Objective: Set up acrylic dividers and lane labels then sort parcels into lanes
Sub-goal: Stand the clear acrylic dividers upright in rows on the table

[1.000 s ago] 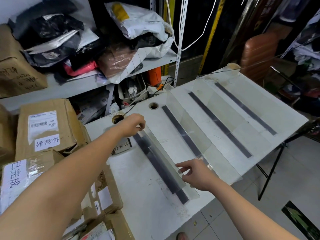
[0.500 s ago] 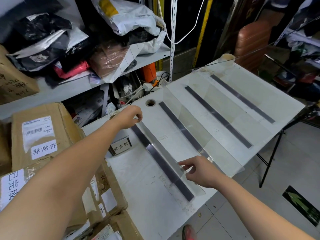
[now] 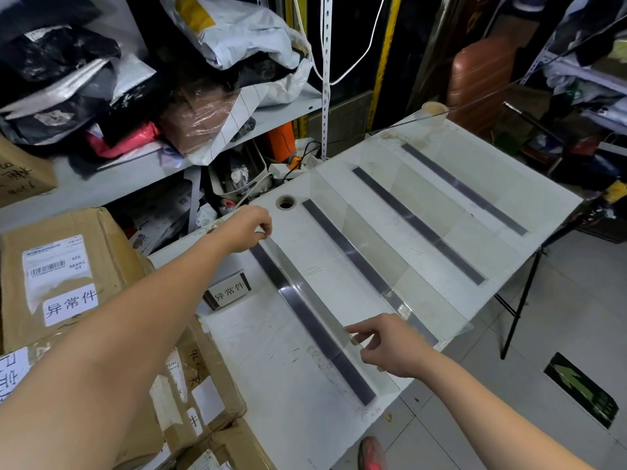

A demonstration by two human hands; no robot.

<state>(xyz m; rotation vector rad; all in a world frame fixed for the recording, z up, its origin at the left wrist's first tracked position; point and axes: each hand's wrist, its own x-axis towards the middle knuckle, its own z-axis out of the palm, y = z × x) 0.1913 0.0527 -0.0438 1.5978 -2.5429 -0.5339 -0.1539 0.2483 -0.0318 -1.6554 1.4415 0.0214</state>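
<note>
Shifted rightward, clear glossy divider (image 3: 307, 288) pinched by both hands (image 3: 249, 228) (image 3: 390, 344).

Two forearms (image 3: 142, 334) in view, both bare from the wrist to the picture's edge, entering from 7 and 5 o'clock. Left hand (image 3: 249, 228): bare; a small pale glint at one finger, too small to tell ring from reflection. Right hand (image 3: 390, 344): bare, nothing worn. At 6 o'clock, a rounded red shoe toe (image 3: 371, 452), blurred.

a brown suitcase (image 3: 481, 76) stands just beyond a pale tape roll (image 3: 434, 110).
</note>
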